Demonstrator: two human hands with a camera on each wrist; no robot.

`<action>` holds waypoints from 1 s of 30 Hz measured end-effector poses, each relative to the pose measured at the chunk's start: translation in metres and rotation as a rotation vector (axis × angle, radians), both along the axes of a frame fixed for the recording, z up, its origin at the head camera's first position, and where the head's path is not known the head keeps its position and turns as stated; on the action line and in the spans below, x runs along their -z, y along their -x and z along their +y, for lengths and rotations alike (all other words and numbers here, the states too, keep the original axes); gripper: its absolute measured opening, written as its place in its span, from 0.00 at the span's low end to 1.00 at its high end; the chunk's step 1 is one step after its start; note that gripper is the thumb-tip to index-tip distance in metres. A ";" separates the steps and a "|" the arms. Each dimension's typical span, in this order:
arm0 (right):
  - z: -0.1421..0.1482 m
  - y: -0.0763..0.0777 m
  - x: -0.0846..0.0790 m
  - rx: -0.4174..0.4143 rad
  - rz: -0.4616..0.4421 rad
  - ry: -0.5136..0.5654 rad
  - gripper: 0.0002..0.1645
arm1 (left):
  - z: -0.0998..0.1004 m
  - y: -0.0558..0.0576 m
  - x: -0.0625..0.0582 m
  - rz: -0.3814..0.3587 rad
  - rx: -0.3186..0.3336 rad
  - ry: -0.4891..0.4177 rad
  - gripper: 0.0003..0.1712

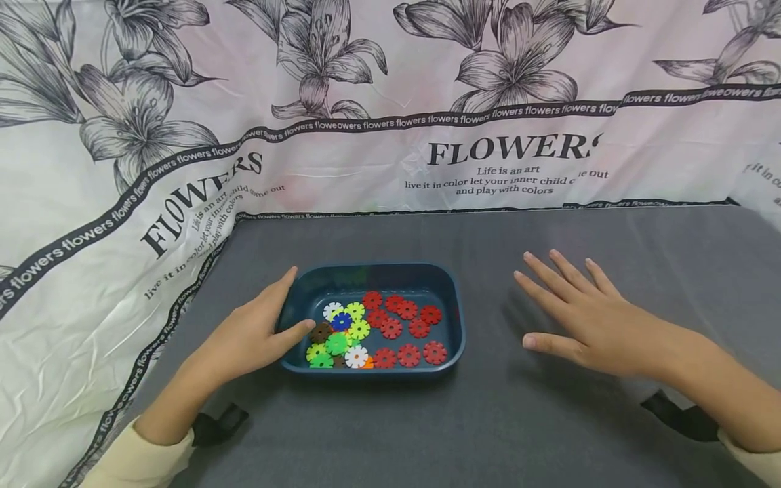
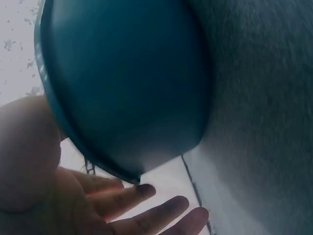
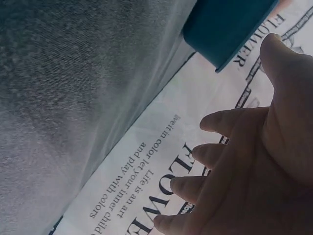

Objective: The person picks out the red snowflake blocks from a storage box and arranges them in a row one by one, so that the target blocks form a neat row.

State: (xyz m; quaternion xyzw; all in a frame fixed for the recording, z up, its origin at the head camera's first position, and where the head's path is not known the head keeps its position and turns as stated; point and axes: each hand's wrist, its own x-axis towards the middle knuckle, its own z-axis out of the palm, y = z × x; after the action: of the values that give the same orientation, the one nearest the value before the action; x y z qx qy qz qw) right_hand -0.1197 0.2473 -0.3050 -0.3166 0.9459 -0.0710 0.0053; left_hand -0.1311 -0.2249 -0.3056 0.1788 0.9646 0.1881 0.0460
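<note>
A dark blue plastic tray (image 1: 372,373) stands on the grey tabletop. Inside lie notched plastic discs: several red discs (image 1: 391,329) toward the right, and a mixed heap with a blue disc (image 1: 341,322), green, yellow-green, white, brown and orange ones at the left. My left hand (image 1: 259,335) grips the tray's left rim, thumb over the edge and fingers along the outside. In the left wrist view, the tray's outer wall (image 2: 127,78) fills the space beside that hand's fingers. Right of the tray, my right hand (image 1: 582,325) hovers with fingers spread, holding nothing.
Behind the table hangs a white cloth (image 1: 366,163) with black flower drawings and lettering, which also runs down the left side. The grey table surface (image 1: 415,434) extends in front of the tray and to its right. Dark straps (image 1: 680,413) show near both wrists.
</note>
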 end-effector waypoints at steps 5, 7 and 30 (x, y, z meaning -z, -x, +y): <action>-0.005 0.002 -0.005 -0.012 0.003 0.003 0.53 | 0.008 0.003 0.002 -0.018 -0.028 -0.072 0.50; -0.009 0.003 -0.006 -0.021 0.000 0.005 0.52 | 0.009 0.003 0.003 -0.021 -0.029 -0.090 0.48; -0.053 0.015 -0.020 -0.130 -0.003 0.030 0.49 | 0.024 0.012 0.013 -0.055 -0.026 -0.169 0.49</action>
State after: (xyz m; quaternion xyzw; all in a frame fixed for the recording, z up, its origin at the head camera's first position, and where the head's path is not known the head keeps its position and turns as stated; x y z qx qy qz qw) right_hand -0.1348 0.1948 -0.2851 -0.3771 0.9222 -0.0852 0.0063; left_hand -0.1436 -0.2006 -0.3183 0.1640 0.9459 0.2744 0.0548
